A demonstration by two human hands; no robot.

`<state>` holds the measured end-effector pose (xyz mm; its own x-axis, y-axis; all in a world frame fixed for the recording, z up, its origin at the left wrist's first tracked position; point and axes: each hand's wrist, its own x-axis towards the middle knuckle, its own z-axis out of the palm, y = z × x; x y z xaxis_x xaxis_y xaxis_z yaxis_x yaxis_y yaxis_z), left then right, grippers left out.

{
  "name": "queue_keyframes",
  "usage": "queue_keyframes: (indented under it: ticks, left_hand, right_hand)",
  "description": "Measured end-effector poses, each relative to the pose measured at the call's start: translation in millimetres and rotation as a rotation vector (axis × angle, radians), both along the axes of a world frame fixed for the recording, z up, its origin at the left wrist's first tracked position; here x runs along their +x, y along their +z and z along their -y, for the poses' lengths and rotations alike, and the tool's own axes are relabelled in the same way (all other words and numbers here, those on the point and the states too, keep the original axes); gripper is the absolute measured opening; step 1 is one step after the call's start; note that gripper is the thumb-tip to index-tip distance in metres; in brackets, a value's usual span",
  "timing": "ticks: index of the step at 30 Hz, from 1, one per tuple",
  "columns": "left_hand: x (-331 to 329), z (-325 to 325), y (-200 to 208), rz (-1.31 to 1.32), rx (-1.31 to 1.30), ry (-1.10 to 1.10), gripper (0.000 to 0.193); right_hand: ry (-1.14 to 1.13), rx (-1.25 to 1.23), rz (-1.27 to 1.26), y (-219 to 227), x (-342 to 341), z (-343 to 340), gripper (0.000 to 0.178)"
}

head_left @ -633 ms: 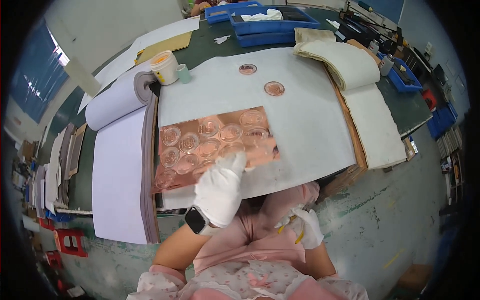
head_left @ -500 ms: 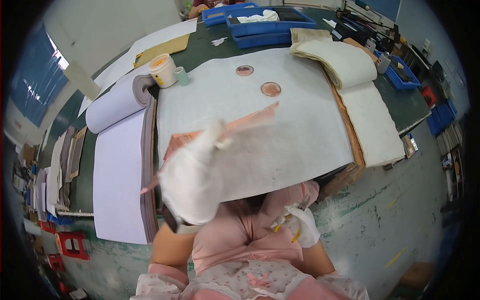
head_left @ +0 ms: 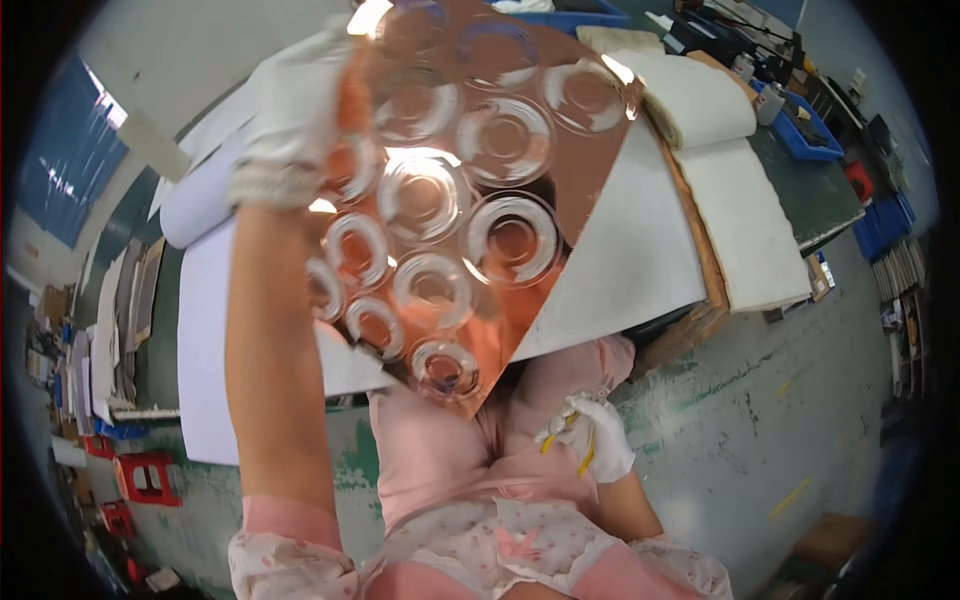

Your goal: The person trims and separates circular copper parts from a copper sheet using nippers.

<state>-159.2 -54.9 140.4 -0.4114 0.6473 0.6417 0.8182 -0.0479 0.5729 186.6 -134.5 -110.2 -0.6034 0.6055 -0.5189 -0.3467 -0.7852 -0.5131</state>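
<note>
A shiny copper sheet [head_left: 585,175] with several raised ring patterns is held up over the table, tilted with one corner pointing down toward my lap. My left hand [head_left: 292,115], in a white glove, grips its left edge; the fingers are partly blurred and hidden by the sheet. Low by my right thigh, my white-gloved right hand [head_left: 610,445] is closed around pliers with yellow handles [head_left: 587,458]. The tool's jaws are hard to make out. Under the copper sheet, a pale covering sheet [head_left: 625,265] lies on the work surface, largely hidden.
To the right lies a cream folded stack [head_left: 740,235] beside a wooden edge [head_left: 700,225]. Lavender-white sheets [head_left: 208,350] lie on the left. A blue tray [head_left: 808,140] stands at the far right, and a red stool [head_left: 148,480] on the floor at left.
My left hand has lifted the copper sheet off the table and turned its ringed face into view. It now hides the two small copper discs. My right hand has barely moved.
</note>
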Motion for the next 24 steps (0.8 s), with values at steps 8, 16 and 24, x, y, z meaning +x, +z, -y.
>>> queue_keyframes:
  ticks: [8, 16, 24]
  left_hand:
    - [49.0, -28.7, -135.2, -0.290, -0.474, 0.039, 0.055]
    - [110.3, 68.5, -139.8, -0.554, -0.507, -0.426, 0.051]
    - [89.5, 94.3, -117.1, -0.428, -0.509, -0.271, 0.043]
  right_hand:
    - [-0.081, 0.026, 0.008, -9.2, -2.8, 10.4, 0.020]
    - [0.063, 0.217, 0.237, 32.8, -32.0, 4.6, 0.023]
    - [0.128, 0.200, 0.099, 38.9, -53.5, 4.8, 0.029]
